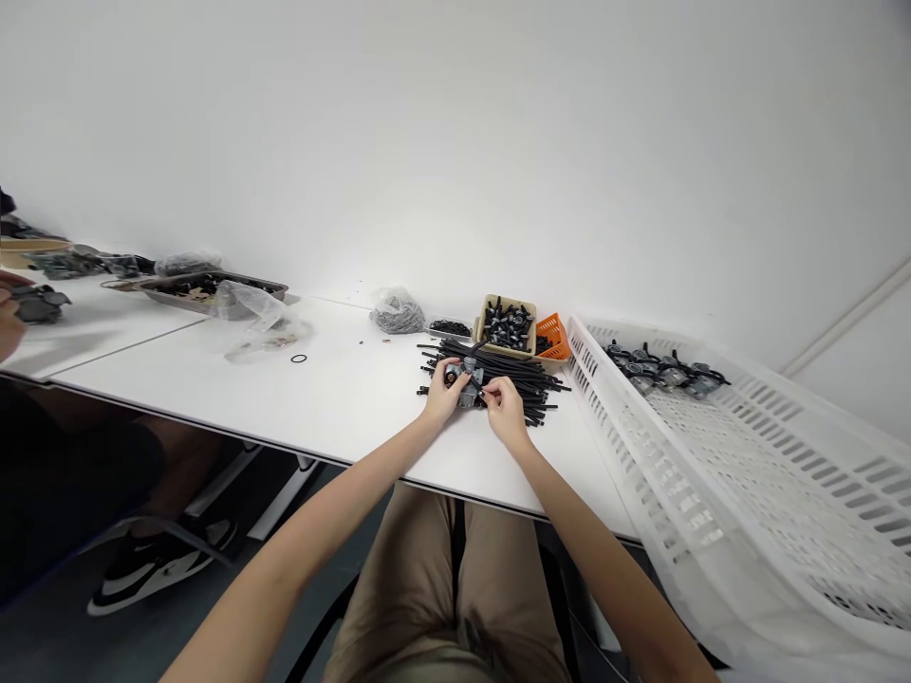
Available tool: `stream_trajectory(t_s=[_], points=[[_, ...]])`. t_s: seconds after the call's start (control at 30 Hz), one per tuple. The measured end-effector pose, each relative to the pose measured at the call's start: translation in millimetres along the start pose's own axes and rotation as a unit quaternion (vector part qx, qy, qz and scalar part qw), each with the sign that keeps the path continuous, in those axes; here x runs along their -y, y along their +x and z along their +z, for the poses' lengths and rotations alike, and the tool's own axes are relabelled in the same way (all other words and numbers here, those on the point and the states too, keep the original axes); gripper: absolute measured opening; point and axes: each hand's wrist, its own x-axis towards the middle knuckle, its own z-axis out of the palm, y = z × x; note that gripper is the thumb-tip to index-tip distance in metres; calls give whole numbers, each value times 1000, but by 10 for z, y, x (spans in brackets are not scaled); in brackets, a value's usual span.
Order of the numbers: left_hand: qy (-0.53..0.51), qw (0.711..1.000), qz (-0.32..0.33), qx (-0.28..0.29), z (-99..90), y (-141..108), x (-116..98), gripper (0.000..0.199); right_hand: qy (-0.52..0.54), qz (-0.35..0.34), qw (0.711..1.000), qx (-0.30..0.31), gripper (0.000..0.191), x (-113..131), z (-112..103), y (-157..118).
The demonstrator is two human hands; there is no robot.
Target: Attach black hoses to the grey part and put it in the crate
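Observation:
A grey metal carburetor (468, 396) is gripped in my left hand (442, 391), just above the front part of the table. My right hand (505, 408) pinches the end of a thin black hose (478, 387) against the carburetor's right side; its fingertips partly cover the hose. Right behind and beside both hands lies a pile of straight black hoses (533, 384). A beige basket (491, 346) full of black fittings stands behind the pile, with an orange basket (555, 332) of small black parts next to it.
At the right, a large white plastic crate (619, 436) holds several carburetors (669, 368) with black hoses. Left along the table are a bag of grey parts (397, 313), a black ring (299, 359), a plastic bag (260, 318) and a metal tray (177, 296). Another person's hand (9, 318) shows far left.

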Motion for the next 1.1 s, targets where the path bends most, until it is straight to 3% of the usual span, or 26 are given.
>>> stream_trajectory(t_s=[0.27,0.43,0.67,0.87,1.1], points=[[8,1000,19,14,-9,-15,-23,32,41,-16,999,27,7,-21,-40,-19],[-8,999,-33,14,-15,-20,-34,42,23,-22,999,28,8,-42,-18,-22],[12,999,-49,10,10,-27,-111,37,35,-1,999,29,8,-88,-19,7],[2,994,-95,56,9,-42,-167,39,55,17,998,33,6,-83,-57,24],[-19,997,-53,52,-26,-43,-137,44,85,41,995,25,8,-98,-62,51]])
